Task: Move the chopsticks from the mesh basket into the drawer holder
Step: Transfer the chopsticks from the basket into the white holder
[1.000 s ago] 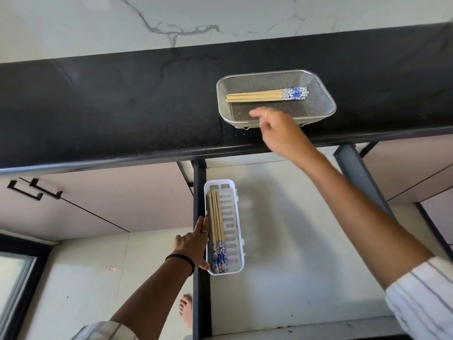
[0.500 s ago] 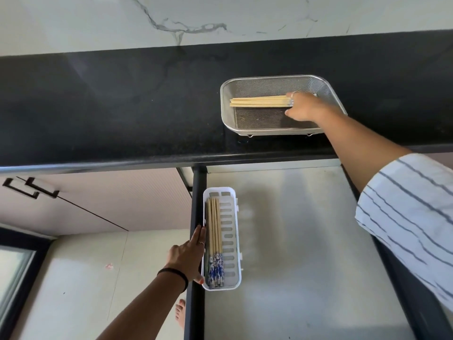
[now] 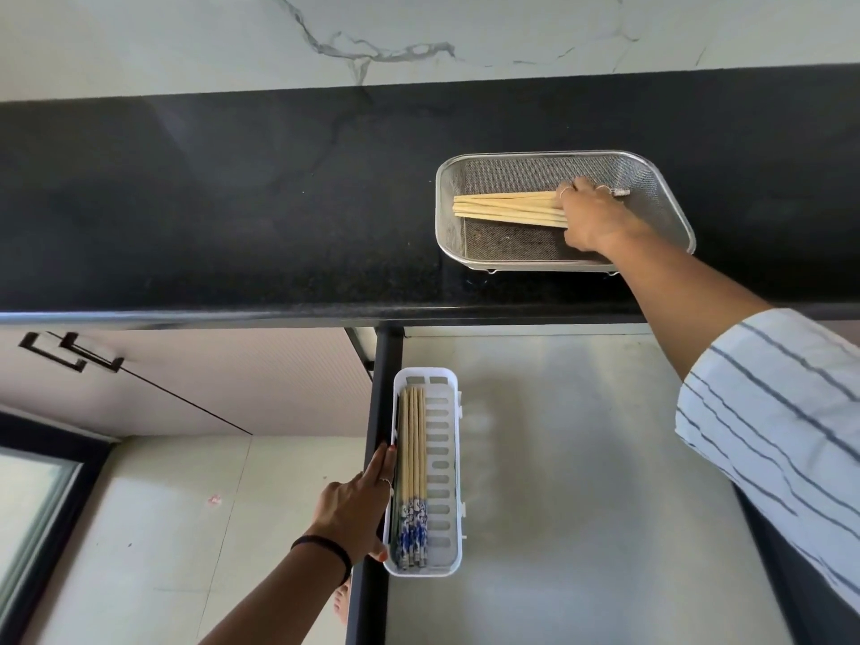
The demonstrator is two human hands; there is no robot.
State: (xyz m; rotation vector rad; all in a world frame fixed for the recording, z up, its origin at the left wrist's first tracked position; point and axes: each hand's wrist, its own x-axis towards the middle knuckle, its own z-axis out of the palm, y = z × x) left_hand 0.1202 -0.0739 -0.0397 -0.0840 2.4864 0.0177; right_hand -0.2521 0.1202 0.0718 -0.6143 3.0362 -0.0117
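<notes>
— So where are the pale wooden chopsticks with blue-and-white patterned ends [image 3: 507, 208] at this point?

— Up in the right of the frame, lying across the rectangular silver mesh basket [image 3: 670, 188], which sits on the black stone tabletop [image 3: 232, 202] close to its front edge. The right hand [image 3: 591, 216] is inside the basket, its grip folded over the patterned ends of the bundle. The bare tips fan out toward the basket's left wall and stop just short of it.

— Lifted, or resting on the mesh?

— I cannot tell. The basket floor below the bundle is bare.

— And the other hand?

— The left hand [image 3: 356, 514], with a black band on the wrist, is in the lower middle of the frame. Its grip is flat, fingers extended along the left rim of the white slotted plastic holder [image 3: 444, 458], with the thumb at the holder's near corner.

— What's in the holder?

— Another set of the same chopsticks [image 3: 413, 472], packed against its left side, patterned ends toward the bottom of the frame. The right half of the holder shows only open slots.

— Room around it?

— The holder sits at the left edge of a pale open drawer [image 3: 581, 481], against the drawer's dark side rail [image 3: 384, 388]. To its right the drawer bottom is bare as far as the striped white sleeve [image 3: 768, 412].
</notes>
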